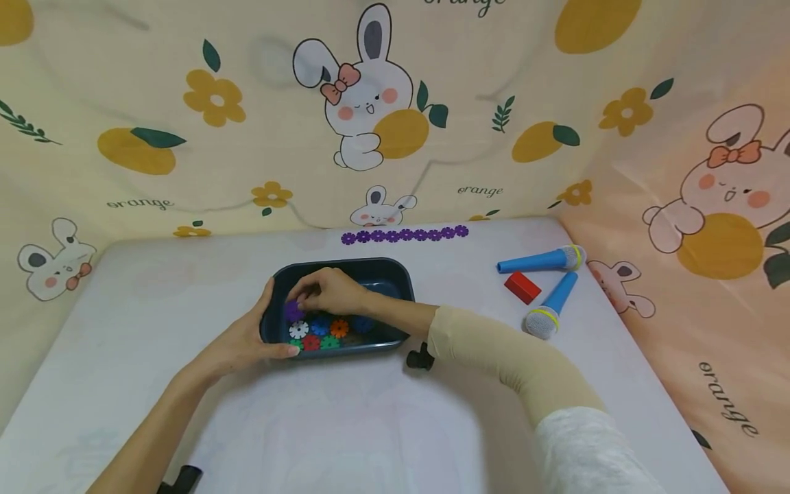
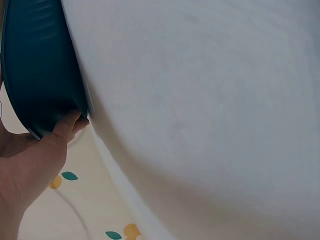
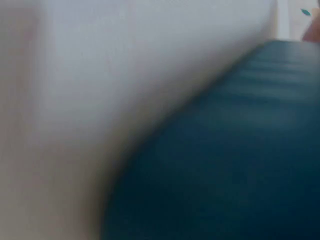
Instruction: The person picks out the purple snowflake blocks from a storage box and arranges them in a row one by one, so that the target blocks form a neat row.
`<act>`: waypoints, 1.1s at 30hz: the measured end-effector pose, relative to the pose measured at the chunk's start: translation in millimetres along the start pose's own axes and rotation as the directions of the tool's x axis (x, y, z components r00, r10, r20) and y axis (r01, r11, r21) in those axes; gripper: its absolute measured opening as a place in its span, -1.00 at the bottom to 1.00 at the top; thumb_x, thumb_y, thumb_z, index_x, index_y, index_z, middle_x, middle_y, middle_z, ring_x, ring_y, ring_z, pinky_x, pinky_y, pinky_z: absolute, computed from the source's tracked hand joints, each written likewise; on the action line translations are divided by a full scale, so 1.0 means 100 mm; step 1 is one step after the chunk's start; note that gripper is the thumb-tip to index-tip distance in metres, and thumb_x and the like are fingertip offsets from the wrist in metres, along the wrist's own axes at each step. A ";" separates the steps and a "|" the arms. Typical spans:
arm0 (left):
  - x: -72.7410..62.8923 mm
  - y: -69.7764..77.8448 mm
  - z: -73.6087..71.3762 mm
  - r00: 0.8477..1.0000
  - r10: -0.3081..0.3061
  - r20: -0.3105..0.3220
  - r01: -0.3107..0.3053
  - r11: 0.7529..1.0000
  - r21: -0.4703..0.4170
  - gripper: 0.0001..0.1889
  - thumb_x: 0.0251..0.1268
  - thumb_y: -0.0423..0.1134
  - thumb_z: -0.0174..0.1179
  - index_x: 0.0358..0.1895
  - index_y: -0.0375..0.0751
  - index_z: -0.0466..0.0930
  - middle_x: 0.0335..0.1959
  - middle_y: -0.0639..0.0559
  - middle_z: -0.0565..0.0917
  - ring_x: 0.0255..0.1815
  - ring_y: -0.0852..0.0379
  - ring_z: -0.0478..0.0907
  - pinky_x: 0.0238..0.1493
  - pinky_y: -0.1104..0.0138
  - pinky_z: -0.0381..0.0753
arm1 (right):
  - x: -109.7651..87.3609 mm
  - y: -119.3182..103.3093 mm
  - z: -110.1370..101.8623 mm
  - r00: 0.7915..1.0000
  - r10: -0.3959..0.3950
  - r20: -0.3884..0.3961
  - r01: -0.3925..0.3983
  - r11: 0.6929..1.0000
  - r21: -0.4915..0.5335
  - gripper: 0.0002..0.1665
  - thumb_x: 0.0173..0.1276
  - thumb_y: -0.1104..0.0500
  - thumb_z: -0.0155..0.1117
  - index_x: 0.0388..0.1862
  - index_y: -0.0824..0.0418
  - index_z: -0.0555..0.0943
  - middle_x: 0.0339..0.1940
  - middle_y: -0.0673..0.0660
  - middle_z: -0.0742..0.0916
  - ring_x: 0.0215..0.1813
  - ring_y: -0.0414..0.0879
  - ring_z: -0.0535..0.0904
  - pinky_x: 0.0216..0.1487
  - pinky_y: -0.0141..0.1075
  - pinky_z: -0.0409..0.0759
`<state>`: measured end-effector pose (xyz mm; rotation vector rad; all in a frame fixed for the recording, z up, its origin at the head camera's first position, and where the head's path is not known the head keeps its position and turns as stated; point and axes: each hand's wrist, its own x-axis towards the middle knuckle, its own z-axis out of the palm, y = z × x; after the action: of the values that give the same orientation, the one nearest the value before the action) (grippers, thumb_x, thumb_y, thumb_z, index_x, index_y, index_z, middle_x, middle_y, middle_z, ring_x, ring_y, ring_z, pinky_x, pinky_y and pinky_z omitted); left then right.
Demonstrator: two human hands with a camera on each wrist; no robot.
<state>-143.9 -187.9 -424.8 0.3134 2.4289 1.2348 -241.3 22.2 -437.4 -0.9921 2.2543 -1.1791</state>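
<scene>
A dark blue-green tray [image 1: 385, 274] holds several flower-shaped plastic discs, among them a white disc [image 1: 299, 330], an orange disc [image 1: 339, 328] and a red disc [image 1: 311, 342]. My left hand [image 1: 243, 343] grips the tray's left end, the thumb along its near corner; the left wrist view shows this hand [image 2: 42, 155] against the outer wall. Reaching in over the far rim area, my right hand [image 1: 333, 291] pinches a purple disc [image 1: 293, 311] at the tray's left inside. The right wrist view is mostly the blurred tray wall [image 3: 225, 165].
Behind the tray lies a row of joined purple discs [image 1: 406, 234]. To the right are two blue toy microphones [image 1: 537, 261] [image 1: 558, 295] and a red block [image 1: 522, 287]. A patterned cloth [image 1: 247, 158] hangs behind the white table [image 1: 345, 425].
</scene>
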 end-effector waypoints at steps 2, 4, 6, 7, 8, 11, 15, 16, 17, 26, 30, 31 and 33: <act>0.00 0.00 0.00 1.000 -0.006 -0.003 0.007 1.000 0.010 0.35 0.12 0.00 0.47 0.57 -0.01 -0.62 0.58 -0.42 -0.21 0.52 -0.48 -0.10 0.38 -0.33 0.03 | -0.02 -0.01 -0.08 1.000 -0.013 0.012 0.013 0.999 0.032 -0.79 0.40 0.27 0.31 -0.02 0.14 0.75 -0.24 -0.04 0.75 -0.23 -0.21 0.66 -0.14 -0.44 0.62; 0.01 0.01 -0.01 1.000 -0.013 -0.006 0.013 1.000 0.019 0.35 0.12 0.01 0.47 0.57 -0.01 -0.62 0.58 -0.43 -0.21 0.52 -0.49 -0.11 0.38 -0.33 0.03 | -0.06 -0.03 -0.17 0.999 -0.027 0.028 0.026 0.998 0.065 -0.77 0.43 0.27 0.28 0.00 0.14 0.75 -0.18 -0.02 0.76 -0.19 -0.09 0.66 -0.13 -0.36 0.65; 0.01 0.01 -0.01 1.000 -0.024 -0.009 0.024 0.999 0.029 0.35 0.11 0.02 0.47 0.57 0.00 -0.62 0.57 -0.44 -0.21 0.52 -0.49 -0.11 0.38 -0.33 0.04 | -0.09 -0.04 -0.26 0.999 -0.032 0.031 0.029 0.995 0.099 -0.76 0.45 0.26 0.25 0.01 0.14 0.75 -0.14 -0.01 0.77 -0.19 0.01 0.66 -0.14 -0.27 0.66; 0.02 0.02 -0.02 1.000 -0.027 -0.011 0.027 0.999 0.034 0.35 0.11 0.02 0.47 0.57 0.00 -0.62 0.57 -0.45 -0.20 0.52 -0.50 -0.11 0.38 -0.33 0.04 | -0.11 -0.04 -0.31 0.999 -0.031 0.027 0.027 0.993 0.114 -0.76 0.45 0.26 0.25 0.00 0.14 0.76 -0.13 -0.01 0.77 -0.21 0.03 0.66 -0.14 -0.24 0.67; 0.02 0.02 -0.02 0.999 -0.031 -0.011 0.031 0.999 0.036 0.35 0.11 0.03 0.47 0.57 0.00 -0.62 0.57 -0.45 -0.20 0.51 -0.50 -0.11 0.38 -0.33 0.04 | -0.13 -0.04 -0.36 0.999 -0.028 0.019 0.026 0.992 0.120 -0.76 0.46 0.25 0.24 0.01 0.13 0.76 -0.12 -0.02 0.78 -0.22 0.05 0.65 -0.14 -0.21 0.67; 0.03 0.03 -0.02 0.999 -0.038 -0.016 0.039 0.998 0.048 0.36 0.10 0.04 0.48 0.57 -0.01 -0.61 0.56 -0.47 -0.18 0.51 -0.51 -0.10 0.38 -0.33 0.04 | -0.20 -0.03 -0.51 1.000 -0.011 -0.021 0.013 0.993 0.118 -0.76 0.45 0.22 0.26 0.02 0.14 0.75 -0.08 -0.02 0.77 -0.23 -0.01 0.65 -0.13 -0.24 0.67; 0.05 0.04 -0.02 0.999 -0.041 -0.019 0.043 0.997 0.061 0.37 0.08 0.06 0.48 0.57 -0.03 -0.60 0.56 -0.47 -0.14 0.50 -0.50 -0.06 0.37 -0.33 0.07 | -0.32 0.00 -0.73 0.998 0.020 -0.062 -0.010 0.989 0.147 -0.73 0.43 0.24 0.28 0.07 0.19 0.73 -0.03 0.03 0.77 -0.14 -0.01 0.69 -0.05 -0.26 0.68; 0.06 0.04 -0.01 0.999 -0.038 -0.021 0.039 0.997 0.068 0.37 0.07 0.06 0.49 0.57 -0.04 -0.60 0.56 -0.48 -0.13 0.50 -0.50 -0.04 0.37 -0.32 0.09 | -0.35 0.01 -0.79 0.997 0.030 -0.075 -0.018 0.988 0.155 -0.72 0.42 0.25 0.28 0.08 0.20 0.72 -0.02 0.04 0.77 -0.12 0.02 0.69 -0.03 -0.23 0.68; 0.06 0.04 -0.01 0.999 -0.034 -0.023 0.036 0.997 0.074 0.38 0.06 0.07 0.49 0.57 -0.05 -0.59 0.55 -0.48 -0.12 0.50 -0.50 -0.03 0.37 -0.32 0.10 | -0.39 0.01 -0.85 0.995 0.042 -0.090 -0.027 0.986 0.165 -0.71 0.41 0.26 0.29 0.08 0.21 0.72 -0.02 0.05 0.77 -0.10 0.04 0.70 0.00 -0.19 0.67; 0.03 0.07 -0.01 0.999 -0.044 -0.031 0.047 0.993 0.108 0.40 0.03 0.10 0.50 0.58 -0.09 -0.58 0.55 -0.49 -0.10 0.49 -0.51 -0.02 0.34 -0.32 0.15 | -0.66 0.29 -1.36 0.962 0.129 -0.243 -0.097 0.985 0.140 -0.66 0.32 0.31 0.38 0.08 0.20 0.72 0.02 0.11 0.75 -0.04 -0.06 0.66 0.16 -0.26 0.58; 0.02 0.07 0.00 0.998 -0.054 -0.028 0.056 0.993 0.107 0.39 0.04 0.10 0.49 0.58 -0.10 -0.58 0.54 -0.50 -0.10 0.48 -0.52 -0.01 0.33 -0.33 0.16 | -0.78 0.47 -1.57 0.948 0.167 -0.270 -0.135 0.982 0.133 -0.61 0.26 0.30 0.45 0.09 0.26 0.71 0.09 0.21 0.73 -0.03 -0.05 0.66 -0.01 -0.34 0.64; 0.01 0.06 0.00 0.998 -0.057 -0.026 0.059 0.993 0.106 0.39 0.04 0.10 0.49 0.57 -0.10 -0.58 0.54 -0.50 -0.10 0.48 -0.52 -0.01 0.33 -0.33 0.16 | -0.81 0.50 -1.62 0.944 0.178 -0.276 -0.147 0.981 0.129 -0.61 0.25 0.30 0.46 0.08 0.26 0.71 0.08 0.22 0.73 -0.05 -0.04 0.66 -0.01 -0.34 0.64; 0.01 0.06 0.01 0.998 -0.059 -0.024 0.061 0.993 0.103 0.39 0.04 0.09 0.50 0.57 -0.10 -0.58 0.54 -0.50 -0.10 0.48 -0.52 -0.01 0.33 -0.33 0.17 | -0.88 0.58 -1.72 0.932 0.208 -0.296 -0.177 0.976 0.128 -0.61 0.26 0.28 0.46 0.08 0.24 0.71 0.05 0.22 0.74 -0.05 -0.02 0.65 -0.01 -0.30 0.64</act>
<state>-144.4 -183.2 -420.8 0.2560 2.5061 1.0946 -314.6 202.9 -386.4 -0.5624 2.4329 -1.4225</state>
